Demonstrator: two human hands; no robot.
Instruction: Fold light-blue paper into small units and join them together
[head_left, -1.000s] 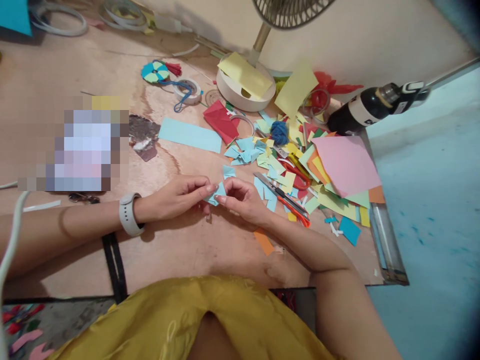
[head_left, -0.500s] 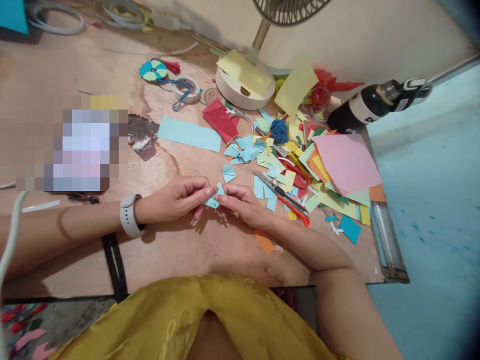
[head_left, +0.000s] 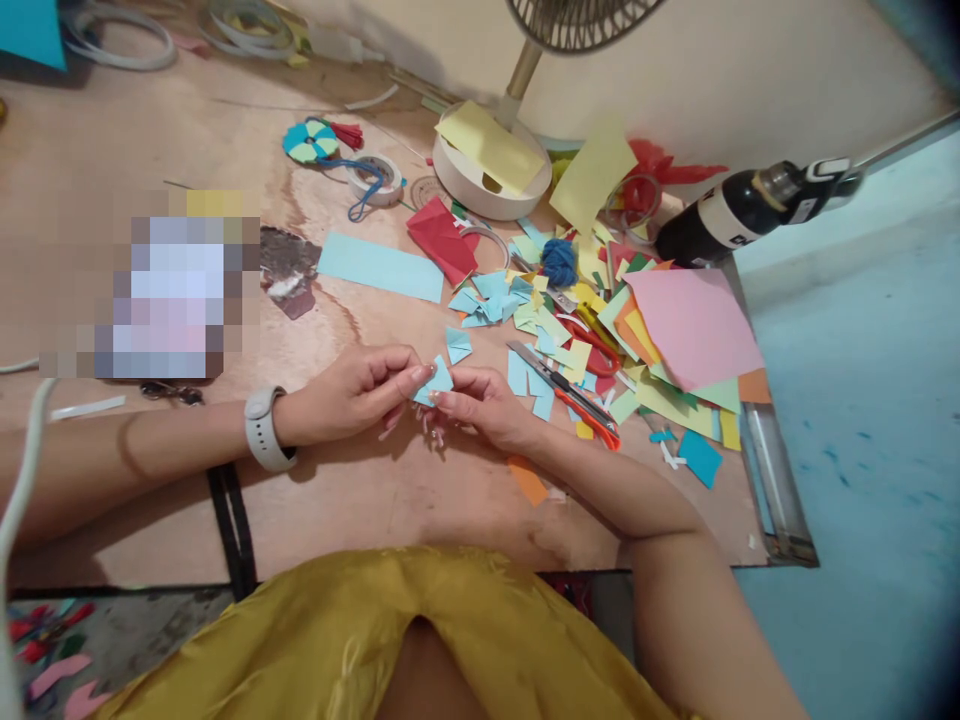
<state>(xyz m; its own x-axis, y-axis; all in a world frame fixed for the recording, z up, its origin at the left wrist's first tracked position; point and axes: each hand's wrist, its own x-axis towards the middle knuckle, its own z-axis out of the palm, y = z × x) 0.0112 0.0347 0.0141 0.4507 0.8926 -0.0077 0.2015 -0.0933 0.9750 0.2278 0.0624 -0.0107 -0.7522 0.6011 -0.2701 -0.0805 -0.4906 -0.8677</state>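
Observation:
Between my two hands is a small piece of light blue paper [head_left: 435,381], pinched at both sides just above the table. My left hand [head_left: 375,388], with a pale watch band on its wrist, grips its left part between thumb and fingers. The right side is held by my right hand [head_left: 484,400], thumb on top. Some fingertips are hidden behind the paper. A folded light blue square [head_left: 458,345] lies just beyond my hands. To the right rests a box cutter [head_left: 566,392] with an orange end, beside loose blue pieces.
A light blue strip [head_left: 381,267] lies farther back. Cut paper scraps, blue yarn [head_left: 558,262] and stacked coloured sheets [head_left: 694,325] cover the right side. Behind stand a fan base [head_left: 491,195] and a tilted black bottle [head_left: 720,215]. A white tape roll [head_left: 375,180] lies back left.
The light blue paper has turned between my fingers and now shows a wider flat face. My fingers have shifted slightly around it.

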